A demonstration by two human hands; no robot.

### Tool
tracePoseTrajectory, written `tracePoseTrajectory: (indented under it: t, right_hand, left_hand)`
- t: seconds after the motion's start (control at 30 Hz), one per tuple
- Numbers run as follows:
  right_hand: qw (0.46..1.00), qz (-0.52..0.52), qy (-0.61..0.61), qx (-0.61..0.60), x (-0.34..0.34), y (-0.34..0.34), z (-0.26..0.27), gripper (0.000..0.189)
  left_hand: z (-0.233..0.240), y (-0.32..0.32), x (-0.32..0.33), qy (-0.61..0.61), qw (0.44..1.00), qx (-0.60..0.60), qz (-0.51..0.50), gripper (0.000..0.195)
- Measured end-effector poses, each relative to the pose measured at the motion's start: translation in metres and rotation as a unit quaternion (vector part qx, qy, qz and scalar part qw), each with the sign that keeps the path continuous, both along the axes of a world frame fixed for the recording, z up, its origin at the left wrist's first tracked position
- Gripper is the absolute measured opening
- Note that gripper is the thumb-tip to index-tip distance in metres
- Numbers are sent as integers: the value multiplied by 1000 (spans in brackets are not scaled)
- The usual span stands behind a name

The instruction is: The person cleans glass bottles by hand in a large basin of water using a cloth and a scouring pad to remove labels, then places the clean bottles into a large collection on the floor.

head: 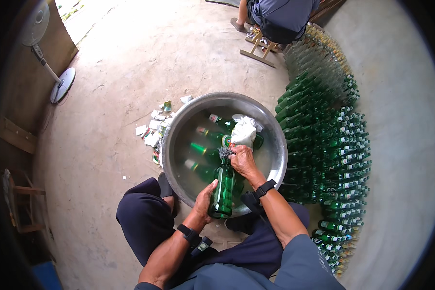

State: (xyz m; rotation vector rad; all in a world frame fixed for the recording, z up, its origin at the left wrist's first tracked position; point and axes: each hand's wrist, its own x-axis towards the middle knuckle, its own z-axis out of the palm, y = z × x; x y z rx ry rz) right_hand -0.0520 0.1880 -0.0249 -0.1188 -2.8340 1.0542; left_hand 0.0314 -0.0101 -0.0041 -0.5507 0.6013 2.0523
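Observation:
My left hand (205,203) grips the lower body of a green glass bottle (223,190), which is tilted over the near side of a large metal basin (171,174). At the bottle's neck, my right hand (243,161) presses a grey metal scouring pad (224,152). Cloudy water fills part of the basin. Several more green bottles (203,148) lie in it, some under the surface, with labels or foil on their necks. Beyond my right hand a crumpled white plastic bag (244,131) rests on the bottles and hides part of them.
Torn labels (153,132) litter the concrete floor left of the basin. Rows of green bottles (311,145) line the wall on the right. Another person (284,18) sits on a wooden stool (259,50) at the top. A standing fan (61,85) is at the far left.

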Motion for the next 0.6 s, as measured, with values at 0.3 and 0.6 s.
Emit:
tracePoseTrajectory:
  t: [0.3,0.6]
  right_hand:
    - [998,5,23,51,-13,3,-16,22]
    - [997,22,-31,-63,24,2,15,18]
  left_hand:
    - [4,2,-2,-11,1000,3,2,44]
    - [0,-3,-5,-19,1000,10,12,44]
